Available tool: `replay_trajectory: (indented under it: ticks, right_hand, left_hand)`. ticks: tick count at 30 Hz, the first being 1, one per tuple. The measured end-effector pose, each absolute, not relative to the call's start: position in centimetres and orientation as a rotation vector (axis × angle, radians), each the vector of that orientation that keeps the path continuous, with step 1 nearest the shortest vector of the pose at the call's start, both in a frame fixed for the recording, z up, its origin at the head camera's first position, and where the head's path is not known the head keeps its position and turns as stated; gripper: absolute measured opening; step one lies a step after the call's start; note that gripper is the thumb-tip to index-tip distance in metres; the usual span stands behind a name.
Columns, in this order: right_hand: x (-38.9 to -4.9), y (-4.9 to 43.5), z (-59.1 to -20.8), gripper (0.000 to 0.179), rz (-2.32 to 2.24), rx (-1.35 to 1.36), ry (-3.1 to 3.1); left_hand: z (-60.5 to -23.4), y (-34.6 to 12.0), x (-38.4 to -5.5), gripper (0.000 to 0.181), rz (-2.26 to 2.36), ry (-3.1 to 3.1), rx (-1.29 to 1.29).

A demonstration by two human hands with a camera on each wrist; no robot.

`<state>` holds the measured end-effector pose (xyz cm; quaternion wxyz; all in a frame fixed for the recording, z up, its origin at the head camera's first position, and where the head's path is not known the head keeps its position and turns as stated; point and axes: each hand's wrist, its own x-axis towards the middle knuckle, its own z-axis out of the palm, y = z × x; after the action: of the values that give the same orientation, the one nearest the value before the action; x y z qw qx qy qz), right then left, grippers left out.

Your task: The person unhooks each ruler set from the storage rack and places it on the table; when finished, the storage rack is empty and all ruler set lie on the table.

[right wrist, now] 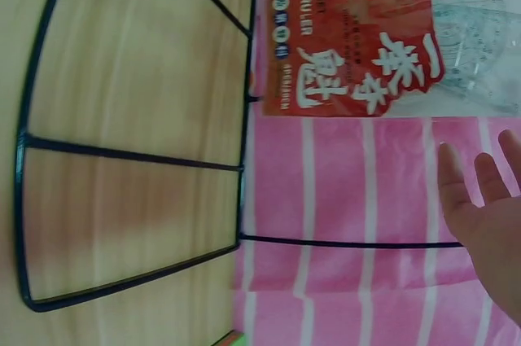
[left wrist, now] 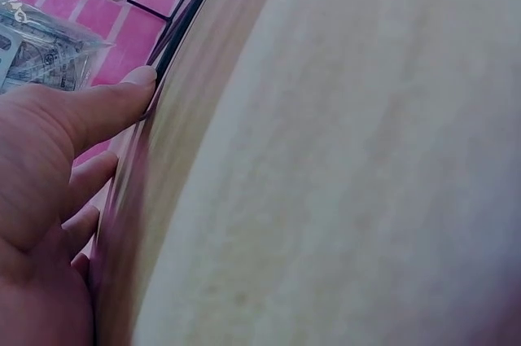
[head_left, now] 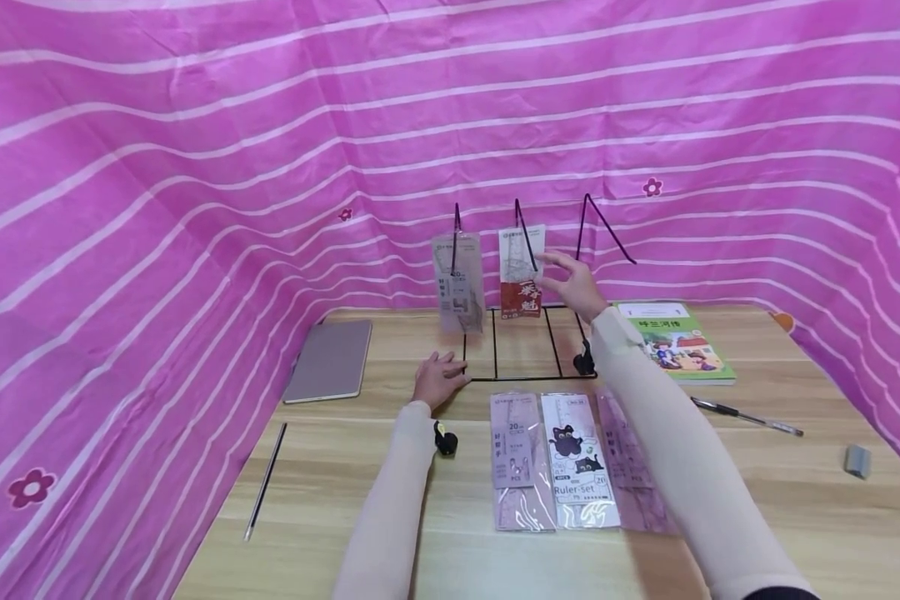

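Observation:
A black wire display rack (head_left: 497,346) stands on the table with hooks at its top. From its middle hook hangs a ruler set packet with a red label (head_left: 520,302); a pinkish ruler packet (head_left: 461,304) hangs from the left hook. My right hand (head_left: 572,286) is raised just right of the red-label packet, its fingers extended. In the right wrist view a gap shows between those fingers (right wrist: 453,179) and the packet. My left hand (head_left: 438,380) rests on the table at the rack's front left corner, the thumb (left wrist: 122,106) touching the black wire.
Before the rack lie a pink ruler packet (head_left: 521,500), a cat-print ruler set (head_left: 581,467) and another pink packet (head_left: 630,458), partly behind my right sleeve. A grey notebook (head_left: 330,360) and pencil (head_left: 266,479) lie left; a green book (head_left: 682,346), pen (head_left: 750,415) and eraser (head_left: 857,460) right.

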<state>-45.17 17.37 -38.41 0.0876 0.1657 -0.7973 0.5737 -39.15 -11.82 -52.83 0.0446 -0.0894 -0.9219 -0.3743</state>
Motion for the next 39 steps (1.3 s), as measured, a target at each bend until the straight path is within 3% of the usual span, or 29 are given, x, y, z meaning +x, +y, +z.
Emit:
replay_trajectory:
  ticks: [8,19,31,39]
  right_hand:
    - [-45.9,16.7,-37.5,0.06,1.832,0.433,-2.404]
    - [-45.6,16.5,-38.1,0.048,1.82,0.41,-2.245]
    - [-41.3,16.0,-35.8,0.043,1.8,0.474,-2.201]
    - [-39.6,16.4,-36.4,0.044,1.791,0.548,-2.207]
  left_hand:
    - [-52.9,-11.8,-39.3,0.037,-1.135,-2.837,-0.262]
    - [-53.1,-11.9,-39.4,0.038,-1.118,-2.828,-0.284]
    - [-53.1,-12.3,-39.7,0.037,-1.156,-2.805,-0.29]
    - [-53.0,-12.0,-39.4,0.038,-1.151,-2.823,-0.269]
